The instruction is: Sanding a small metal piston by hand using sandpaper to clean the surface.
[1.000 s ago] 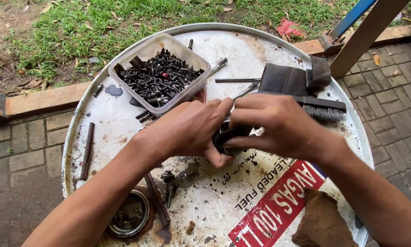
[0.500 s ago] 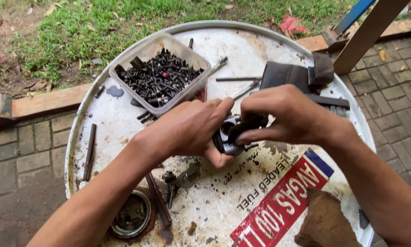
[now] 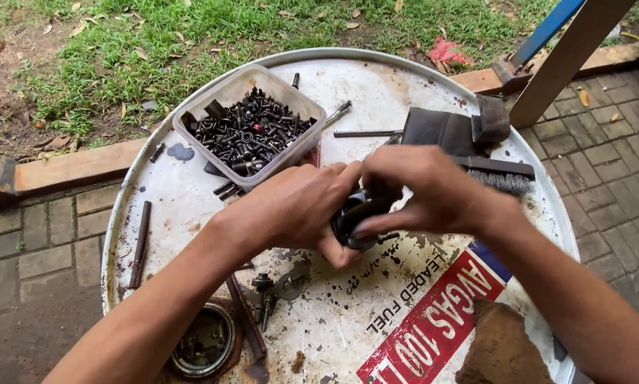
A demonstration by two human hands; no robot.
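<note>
I have both hands closed on a dark round metal part (image 3: pixel 356 217) above the drum lid (image 3: pixel 376 92). My left hand (image 3: pixel 301 206) cups it from the left while my right hand (image 3: pixel 422 188) pinches it from the right, both equally near.

Rusty, chipped white-painted metal drum top (image 3: pixel 191 206); clear plastic tub (image 3: pixel 242 84) of dark steel bolts (image 3: pixel 248 135).

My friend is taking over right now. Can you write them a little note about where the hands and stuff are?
Left hand and right hand: both closed around one small dark metal part, held over the white drum top.
Plastic tub of dark bolts: upper left of the drum top.
Wire brush: behind the right hand.
Loose bolts and washer: below the left hand.
Whether anything is finished or left cannot be told.
</note>
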